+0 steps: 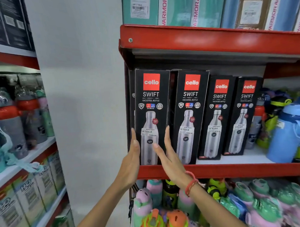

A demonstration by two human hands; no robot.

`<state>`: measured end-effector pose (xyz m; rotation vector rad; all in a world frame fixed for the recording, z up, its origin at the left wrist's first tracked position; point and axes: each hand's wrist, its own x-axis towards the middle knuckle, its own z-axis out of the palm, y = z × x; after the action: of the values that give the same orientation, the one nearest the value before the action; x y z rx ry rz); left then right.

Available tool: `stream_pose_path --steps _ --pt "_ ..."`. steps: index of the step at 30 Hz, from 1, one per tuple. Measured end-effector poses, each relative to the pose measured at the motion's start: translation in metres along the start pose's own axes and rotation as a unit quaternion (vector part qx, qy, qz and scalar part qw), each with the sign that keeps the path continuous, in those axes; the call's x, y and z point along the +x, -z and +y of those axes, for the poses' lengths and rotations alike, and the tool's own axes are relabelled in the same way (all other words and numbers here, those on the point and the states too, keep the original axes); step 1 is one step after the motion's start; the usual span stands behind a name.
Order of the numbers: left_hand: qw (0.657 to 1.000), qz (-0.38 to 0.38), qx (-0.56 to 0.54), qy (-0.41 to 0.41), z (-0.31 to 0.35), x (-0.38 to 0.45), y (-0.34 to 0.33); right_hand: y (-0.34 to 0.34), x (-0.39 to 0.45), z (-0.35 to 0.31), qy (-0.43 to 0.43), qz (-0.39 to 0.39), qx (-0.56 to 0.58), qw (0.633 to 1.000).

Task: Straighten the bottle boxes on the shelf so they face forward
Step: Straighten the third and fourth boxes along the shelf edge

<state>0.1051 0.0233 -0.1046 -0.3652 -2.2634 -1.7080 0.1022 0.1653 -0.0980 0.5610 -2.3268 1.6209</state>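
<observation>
Several tall black bottle boxes stand in a row on the red shelf (235,170), fronts facing me. The leftmost box (151,104) sits at the shelf's left end, with the second box (190,111) close beside it and two more boxes (217,116) (243,115) set further back. My left hand (131,159) lies flat against the leftmost box's left side. My right hand (168,155) is flat against its right side, thumb across the front. Both hands clasp this box between them, fingers straight.
Another black box (132,100) shows behind the leftmost one. Blue and green bottles (285,128) crowd the shelf's right end. Colourful bottles (237,204) fill the shelf below, teal and blue boxes (192,7) the shelf above. A second rack (16,137) stands at left.
</observation>
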Motion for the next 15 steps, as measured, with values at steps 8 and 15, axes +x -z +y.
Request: stream_pose_path --steps 8,15 --pt "0.941 0.268 0.092 -0.186 0.014 -0.012 -0.029 0.031 -0.009 0.017 0.107 0.226 -0.067 0.966" --pt "0.994 -0.012 0.052 -0.094 0.030 -0.010 -0.101 0.069 -0.004 0.045 0.019 0.211 -0.051 0.976"
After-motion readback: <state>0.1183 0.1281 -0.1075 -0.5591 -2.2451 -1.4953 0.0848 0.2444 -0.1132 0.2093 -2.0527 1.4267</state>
